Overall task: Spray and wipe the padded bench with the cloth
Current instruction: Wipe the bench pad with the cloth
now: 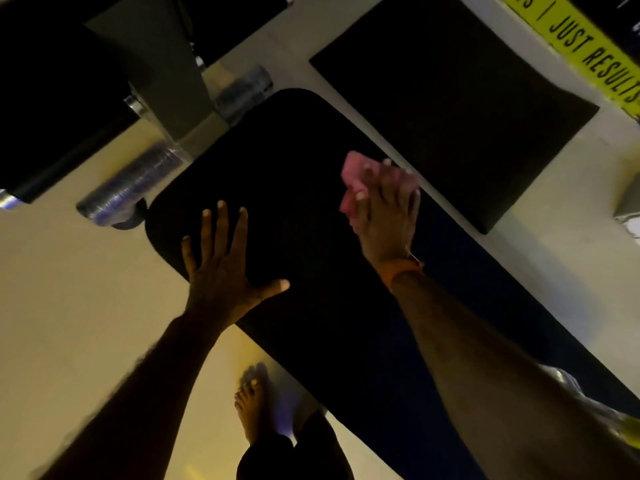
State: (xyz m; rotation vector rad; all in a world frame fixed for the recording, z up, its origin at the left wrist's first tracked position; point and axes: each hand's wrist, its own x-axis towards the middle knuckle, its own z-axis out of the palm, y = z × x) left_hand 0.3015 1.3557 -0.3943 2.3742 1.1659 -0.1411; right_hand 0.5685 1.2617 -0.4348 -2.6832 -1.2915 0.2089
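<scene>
The right hand (388, 209) presses a crumpled pink cloth (353, 188) flat against the padded bench (304, 188), fingers curled over the fabric and gripping it, near the bench's far long edge. An orange band (405, 268) circles that wrist. The left hand (221, 261) grasps nothing: it lies palm down with fingers spread wide, on the bench's near edge close to its rounded end, thumb pointing toward the cloth. Both forearms reach in from below, well apart from each other.

The bench is black and runs diagonally across the pale floor (69, 306). Beyond its rounded end, grey metal frame parts (162, 81) and plastic-wrapped roller pads (128, 192) stand blurred. On the far side of the bench lies a dark square mat (457, 105), and past that a yellow strip (588, 50) reading "JUST RESULTS". On the near side of the bench, a bare foot (249, 407) stands on the floor.
</scene>
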